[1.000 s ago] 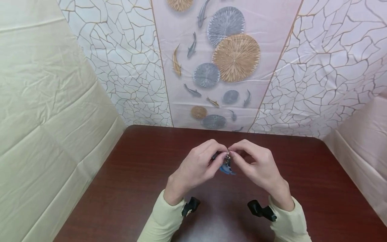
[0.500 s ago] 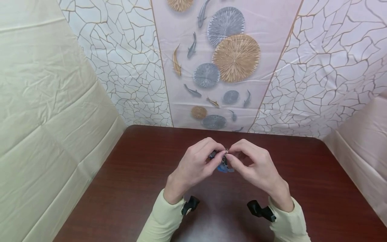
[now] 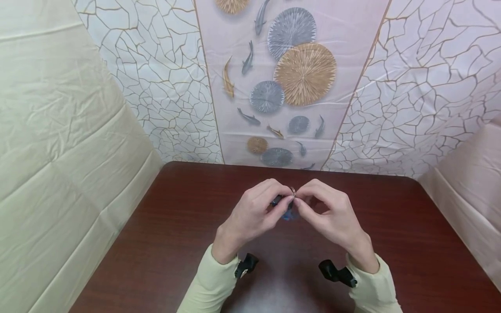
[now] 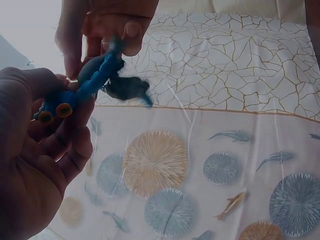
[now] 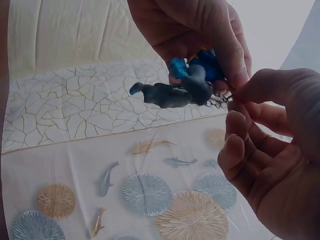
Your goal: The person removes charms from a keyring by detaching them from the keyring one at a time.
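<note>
In the head view, my left hand (image 3: 254, 206) and right hand (image 3: 332, 213) meet above the table, fingertips almost touching. Between them a thin metal key ring (image 3: 293, 191) stands up, pinched by thumb and forefinger on each side. Small figurine charms dangle from it, one blue (image 4: 102, 75) and one dark grey (image 5: 167, 95). My left fingers also curl around a blue piece with two orange-rimmed discs (image 4: 55, 114). A short chain (image 5: 217, 101) runs from the charms to the right fingertips in the right wrist view. Fingers hide much of the ring.
Below the hands spreads a dark reddish-brown table (image 3: 164, 243). A patterned cloth (image 3: 250, 87) hangs behind it, with plain pale cloth (image 3: 66, 165) along the left side. A black wrist camera (image 3: 246, 265) sits at each cuff.
The ring has come up higher between the fingertips. The blue charm, which hung lower in front, is now mostly behind the left fingers. My left hand has shifted slightly left.
</note>
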Demonstrator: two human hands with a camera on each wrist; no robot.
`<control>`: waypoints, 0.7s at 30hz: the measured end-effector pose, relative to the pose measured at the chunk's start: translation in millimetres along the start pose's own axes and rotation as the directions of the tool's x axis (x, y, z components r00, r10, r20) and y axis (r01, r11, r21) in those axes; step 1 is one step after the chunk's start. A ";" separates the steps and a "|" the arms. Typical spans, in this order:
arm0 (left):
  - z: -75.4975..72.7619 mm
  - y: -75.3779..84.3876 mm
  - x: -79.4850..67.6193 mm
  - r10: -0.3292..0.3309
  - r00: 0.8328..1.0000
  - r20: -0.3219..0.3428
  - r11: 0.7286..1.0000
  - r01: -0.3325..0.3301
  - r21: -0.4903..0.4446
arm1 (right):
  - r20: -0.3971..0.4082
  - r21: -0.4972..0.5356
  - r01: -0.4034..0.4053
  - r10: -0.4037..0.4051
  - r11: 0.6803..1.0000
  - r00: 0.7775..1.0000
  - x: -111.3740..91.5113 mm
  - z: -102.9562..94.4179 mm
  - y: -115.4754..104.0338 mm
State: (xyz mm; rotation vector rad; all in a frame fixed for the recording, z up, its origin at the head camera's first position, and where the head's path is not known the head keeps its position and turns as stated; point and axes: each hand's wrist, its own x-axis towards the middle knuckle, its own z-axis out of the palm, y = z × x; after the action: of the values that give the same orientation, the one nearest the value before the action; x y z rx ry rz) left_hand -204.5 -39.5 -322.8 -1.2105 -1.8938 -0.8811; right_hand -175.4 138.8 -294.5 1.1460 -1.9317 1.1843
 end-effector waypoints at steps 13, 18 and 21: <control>-0.5 -3.4 0.2 -0.054 0.998 -0.023 0.998 0.053 -0.031 | 0.003 -0.017 0.097 -0.097 0.995 0.995 -2.8 2.2 8.3; 0.2 -2.1 0.0 -0.037 0.999 -0.007 0.998 0.036 -0.044 | 0.001 -0.017 0.085 -0.085 0.996 0.996 0.0 2.4 3.6; -0.1 -0.4 0.2 -0.024 1.000 -0.002 0.999 0.024 -0.047 | -0.006 -0.005 0.051 -0.051 0.999 0.999 -0.1 2.0 1.8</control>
State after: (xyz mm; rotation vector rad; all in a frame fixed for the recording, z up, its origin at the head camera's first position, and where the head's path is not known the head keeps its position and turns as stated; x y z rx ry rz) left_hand -204.8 -39.6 -322.7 -1.2159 -1.8993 -0.9446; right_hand -177.1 137.5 -296.2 1.1810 -1.8884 1.1540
